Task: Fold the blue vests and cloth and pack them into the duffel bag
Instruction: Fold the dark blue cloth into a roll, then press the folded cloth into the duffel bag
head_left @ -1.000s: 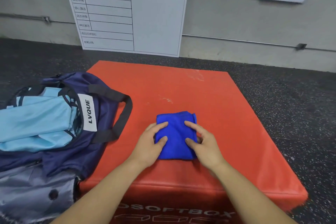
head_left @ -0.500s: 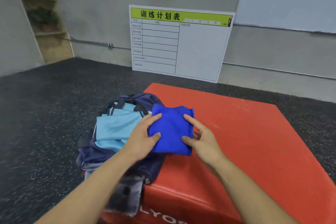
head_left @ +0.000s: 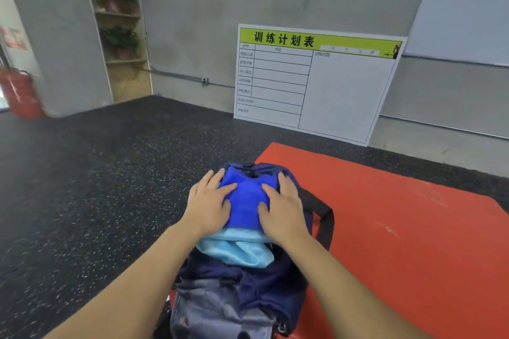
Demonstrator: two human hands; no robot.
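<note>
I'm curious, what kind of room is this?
Probably a gym or training room: a speckled rubber floor, a red padded mat, and a training-plan board leaning on the wall.

Even, dim indoor light, soft shadows, overall motion blur, wide-angle bending strongest far from both hands

Folded royal-blue cloth (head_left: 245, 201) lying on top of light-blue vests (head_left: 237, 249), both sitting inside the open navy duffel bag (head_left: 264, 286) beside the red mat.
</note>
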